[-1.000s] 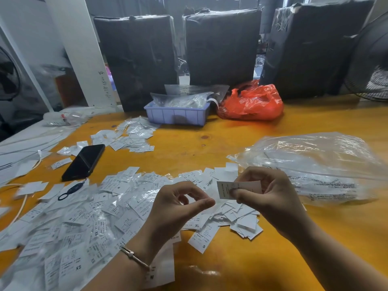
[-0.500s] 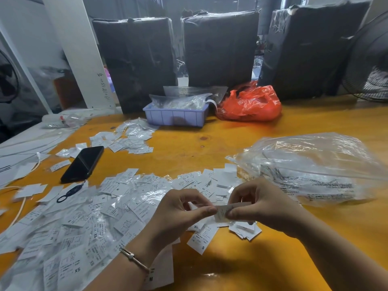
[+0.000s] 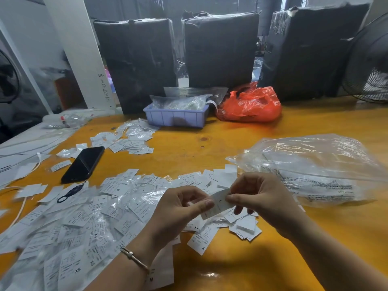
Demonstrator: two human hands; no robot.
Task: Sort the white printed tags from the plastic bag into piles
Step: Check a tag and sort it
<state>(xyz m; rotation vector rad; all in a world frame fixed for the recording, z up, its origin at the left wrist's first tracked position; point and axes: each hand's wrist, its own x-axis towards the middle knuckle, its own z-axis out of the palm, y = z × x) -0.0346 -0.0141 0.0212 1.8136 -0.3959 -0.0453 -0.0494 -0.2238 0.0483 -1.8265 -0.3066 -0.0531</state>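
Observation:
A white printed tag (image 3: 219, 201) marked L is held between both hands above the table. My left hand (image 3: 178, 208) pinches its left edge, and my right hand (image 3: 262, 198) pinches its right end. Under and left of my hands lies a wide spread of white tags (image 3: 94, 217), many in clear sleeves, with sizes XS, M, L, XL and S readable. A small stack of plain white tags (image 3: 245, 225) sits below my right hand. The clear plastic bag (image 3: 315, 166) lies on the right with printed text on it.
A black phone (image 3: 83, 164) and a smaller tag pile (image 3: 130, 139) lie at the left back. A lilac tray (image 3: 176, 116) holding bags, an orange bag (image 3: 249, 106), three black-wrapped boxes (image 3: 218, 51) and a fan (image 3: 369, 64) line the back of the yellow table (image 3: 273, 259).
Both hands came down toward the table and closer together. The tag held only by my right hand a second ago is now pinched by both hands.

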